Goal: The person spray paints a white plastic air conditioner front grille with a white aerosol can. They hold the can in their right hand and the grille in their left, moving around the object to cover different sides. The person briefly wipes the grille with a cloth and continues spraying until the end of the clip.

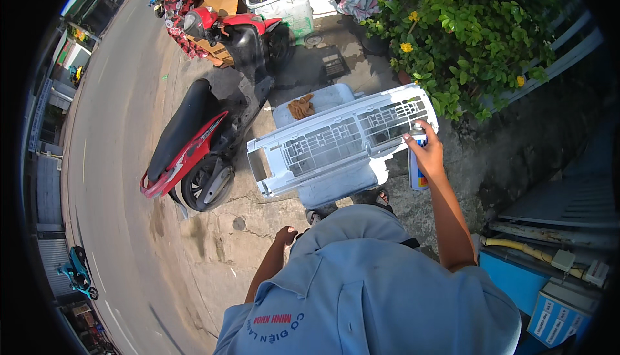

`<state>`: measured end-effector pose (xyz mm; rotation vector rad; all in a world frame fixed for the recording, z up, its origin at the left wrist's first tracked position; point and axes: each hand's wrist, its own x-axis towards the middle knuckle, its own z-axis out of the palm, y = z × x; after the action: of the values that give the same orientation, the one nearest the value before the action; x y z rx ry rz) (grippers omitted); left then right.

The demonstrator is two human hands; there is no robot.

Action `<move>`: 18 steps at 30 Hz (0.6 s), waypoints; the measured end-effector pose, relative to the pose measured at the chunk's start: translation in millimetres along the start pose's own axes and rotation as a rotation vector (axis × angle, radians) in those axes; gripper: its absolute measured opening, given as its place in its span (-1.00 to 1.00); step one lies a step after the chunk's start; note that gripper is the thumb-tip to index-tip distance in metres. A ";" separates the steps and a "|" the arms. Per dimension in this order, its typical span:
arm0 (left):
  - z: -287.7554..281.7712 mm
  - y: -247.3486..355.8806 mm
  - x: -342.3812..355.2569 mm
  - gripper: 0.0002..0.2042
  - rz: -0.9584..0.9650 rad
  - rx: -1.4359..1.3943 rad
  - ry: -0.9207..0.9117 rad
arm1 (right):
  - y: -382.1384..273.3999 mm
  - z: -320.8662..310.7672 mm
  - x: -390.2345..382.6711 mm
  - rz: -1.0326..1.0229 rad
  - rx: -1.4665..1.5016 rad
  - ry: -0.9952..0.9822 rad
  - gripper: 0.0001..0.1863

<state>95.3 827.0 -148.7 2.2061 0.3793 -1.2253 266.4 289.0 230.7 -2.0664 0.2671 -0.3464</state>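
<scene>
A white plastic air-conditioner front frame with open grilles [329,147] lies tilted across a pale blue-grey plastic stand [336,187] in front of me. Beyond the frame, a crumpled brown cloth [301,106] rests on the stand's far end. My right hand [427,152] is closed round the top of a blue and white spray can [418,173], held upright beside the frame's right end. Down by my left thigh hangs my left hand [286,235]. Its fingers look curled, with nothing visible in them, and it is away from the frame.
A red and black scooter [194,142] is parked close on the left; another red scooter [242,32] stands beyond it. A person in patterned red clothes [184,6] is near cardboard at the back. A leafy bush [465,32] borders the right; blue-white boxes [557,316] sit low right.
</scene>
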 end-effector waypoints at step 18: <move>47.0 -37.1 -70.9 -0.46 0.006 -0.216 0.119 | -52.8 146.7 -118.2 -0.225 0.096 -0.642 -0.46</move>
<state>6.7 829.9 -121.2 2.0964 0.5269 -1.0026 210.0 472.2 191.1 -2.0020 -0.3638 0.1773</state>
